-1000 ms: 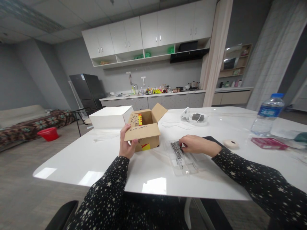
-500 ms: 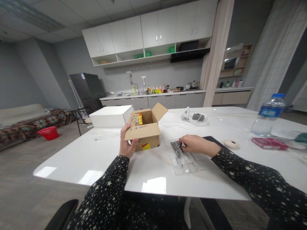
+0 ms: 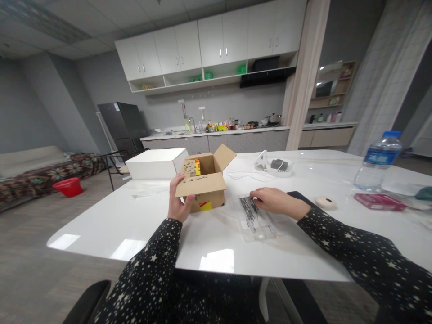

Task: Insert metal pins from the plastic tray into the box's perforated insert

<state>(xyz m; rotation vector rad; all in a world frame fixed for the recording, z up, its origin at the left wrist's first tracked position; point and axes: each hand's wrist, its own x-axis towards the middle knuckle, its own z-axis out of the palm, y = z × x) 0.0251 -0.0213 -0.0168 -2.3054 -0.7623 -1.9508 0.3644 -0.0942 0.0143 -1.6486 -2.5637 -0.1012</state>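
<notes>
Two hands, one carton, one tray of metal pieces

Two hands at a white worktop (image 3: 101,225); sleeves dark with a star print.

Left hand (image 3: 177,202): closed on the near flap of an open cardboard box (image 3: 205,180), fingers above the flap and thumb under it; box stands upright on the worktop, far flap raised, yellow-and-red print showing inside and on the front wall; judged light and fairly stiff, flaps likely to bend at the crease, so better taken by the walls than by a flap.

Right hand (image 3: 275,200): palm down, fingers curled together over thin metal pieces (image 3: 249,208) in a clear plastic tray (image 3: 258,227); whether a piece is actually pinched cannot be told, fingertips being hidden; tray lies flat just right of the box; pieces judged small, hard and slippery, best pinched near one end; tray judged thin and flexible.

Beyond the left hand: white box (image 3: 155,164), touching or just beside the carton.

Beyond the right hand: white device with cable (image 3: 275,166).

Right of the right hand: roll of tape (image 3: 324,202); pink packet (image 3: 378,202); water bottle (image 3: 377,162), upright.
</notes>
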